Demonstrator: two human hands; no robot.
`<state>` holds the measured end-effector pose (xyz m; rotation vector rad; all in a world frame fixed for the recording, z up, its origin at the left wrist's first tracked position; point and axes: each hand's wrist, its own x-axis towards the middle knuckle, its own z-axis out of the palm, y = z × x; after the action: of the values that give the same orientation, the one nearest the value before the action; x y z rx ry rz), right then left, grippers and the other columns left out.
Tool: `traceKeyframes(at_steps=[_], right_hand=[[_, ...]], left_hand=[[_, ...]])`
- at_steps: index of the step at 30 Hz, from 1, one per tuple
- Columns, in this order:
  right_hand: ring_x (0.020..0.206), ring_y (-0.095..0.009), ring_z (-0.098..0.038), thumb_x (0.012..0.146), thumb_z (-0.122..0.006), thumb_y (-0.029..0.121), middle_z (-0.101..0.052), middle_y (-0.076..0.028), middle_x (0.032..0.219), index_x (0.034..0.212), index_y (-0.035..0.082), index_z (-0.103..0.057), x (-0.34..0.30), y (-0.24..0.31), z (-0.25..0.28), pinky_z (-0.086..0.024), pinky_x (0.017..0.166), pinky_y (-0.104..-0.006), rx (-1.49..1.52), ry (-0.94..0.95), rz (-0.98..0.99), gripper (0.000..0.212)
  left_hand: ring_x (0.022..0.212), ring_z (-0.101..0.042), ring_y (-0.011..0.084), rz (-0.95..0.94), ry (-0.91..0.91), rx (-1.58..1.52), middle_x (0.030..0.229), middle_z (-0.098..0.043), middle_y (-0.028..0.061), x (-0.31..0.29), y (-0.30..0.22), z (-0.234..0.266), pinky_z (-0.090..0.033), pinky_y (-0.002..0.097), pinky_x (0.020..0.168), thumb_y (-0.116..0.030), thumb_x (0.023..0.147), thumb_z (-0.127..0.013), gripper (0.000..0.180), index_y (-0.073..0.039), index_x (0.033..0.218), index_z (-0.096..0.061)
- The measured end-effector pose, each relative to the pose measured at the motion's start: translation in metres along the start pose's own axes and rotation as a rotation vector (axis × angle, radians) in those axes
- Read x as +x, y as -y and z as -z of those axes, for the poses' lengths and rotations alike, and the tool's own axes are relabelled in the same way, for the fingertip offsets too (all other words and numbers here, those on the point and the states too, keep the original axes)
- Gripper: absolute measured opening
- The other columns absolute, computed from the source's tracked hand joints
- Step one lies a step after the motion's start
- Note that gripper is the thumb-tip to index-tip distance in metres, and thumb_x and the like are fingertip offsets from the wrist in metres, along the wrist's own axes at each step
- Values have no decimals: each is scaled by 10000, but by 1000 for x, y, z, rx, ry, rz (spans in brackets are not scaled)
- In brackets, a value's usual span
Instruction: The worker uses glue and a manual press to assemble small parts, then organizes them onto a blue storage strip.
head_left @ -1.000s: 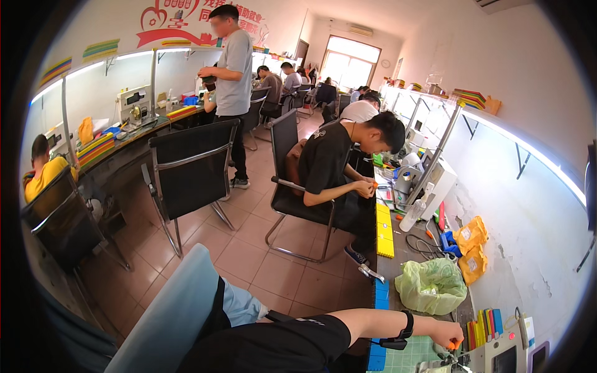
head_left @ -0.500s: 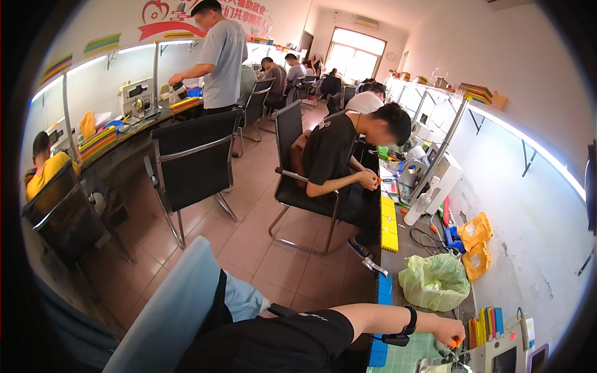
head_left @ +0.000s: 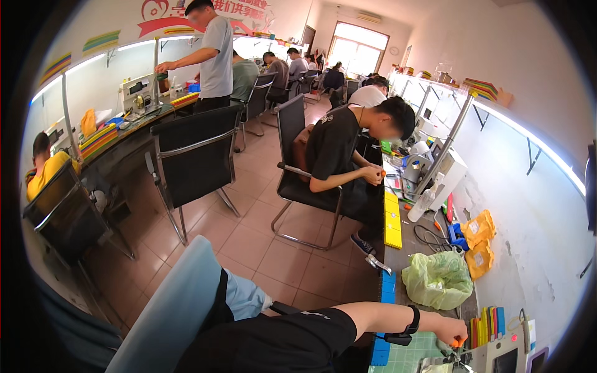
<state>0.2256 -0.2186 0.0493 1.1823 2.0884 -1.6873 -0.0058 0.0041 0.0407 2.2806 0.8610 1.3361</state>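
My left hand (head_left: 450, 330) reaches across to the bench at the lower right, its fingers curled together. Bright orange (head_left: 459, 342) shows at the fingertips; whether it is a covering on them or a held piece is not clear. Just below the fingers are small metal parts of a grey bench machine (head_left: 482, 359) with a dark screen. A black strap with a small device (head_left: 401, 336) circles my wrist. Under the forearm lies a green cutting mat (head_left: 407, 351). My right hand is out of view.
Beside the hand stand several coloured boards (head_left: 487, 326). Farther along the bench are a bin with a pale green liner (head_left: 437, 280), orange pouches (head_left: 479, 242) and a clear bottle (head_left: 425, 205). A seated person (head_left: 336, 149) works nearby; black chairs (head_left: 196, 158) stand at left.
The view has shifted slightly. My left hand stays at the machine, fingers still closed. At the back left, the standing person's arm has stretched farther left with a container in hand.
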Motion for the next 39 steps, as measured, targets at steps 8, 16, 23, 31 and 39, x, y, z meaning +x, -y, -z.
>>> traceKeyframes(at_steps=[8,16,23,31,39], right_hand=[[681,-89,-495,1047,-562,326,-595,3,806,1228,37,-685,-6,10,0,-404,600,-253,-39,-22,31,362],[731,-119,-544,1054,-553,315,-629,-30,848,1249,38,-679,-21,33,-3,-443,650,-269,-95,-31,36,362],[741,-130,-557,1056,-549,320,-635,-35,850,1257,44,-678,-7,8,0,-454,662,-278,-106,-48,39,365],[725,-118,-571,1047,-566,344,-663,-39,851,1270,89,-687,38,-54,10,-458,634,-275,20,94,0,360],[714,-116,-576,1043,-572,356,-685,-45,851,1260,81,-690,14,-30,0,-466,633,-274,-173,29,80,369]], left_hand=[[763,-695,267,29,6,43,821,-720,113,1,0,-1,-534,375,670,-71,759,-718,116,-40,866,-751],[767,-692,271,24,0,31,814,-715,112,0,0,0,-531,382,668,-79,759,-717,105,-43,852,-750],[775,-695,273,44,12,12,825,-723,110,3,-3,-1,-536,379,676,-73,755,-710,105,-39,846,-750],[891,-712,246,161,183,16,951,-744,98,-3,-7,11,-557,360,782,-136,823,-752,287,-45,1092,-711],[1046,-672,312,213,646,561,1118,-715,110,-44,-39,161,-522,443,905,-330,874,-750,462,-89,1256,-648]])
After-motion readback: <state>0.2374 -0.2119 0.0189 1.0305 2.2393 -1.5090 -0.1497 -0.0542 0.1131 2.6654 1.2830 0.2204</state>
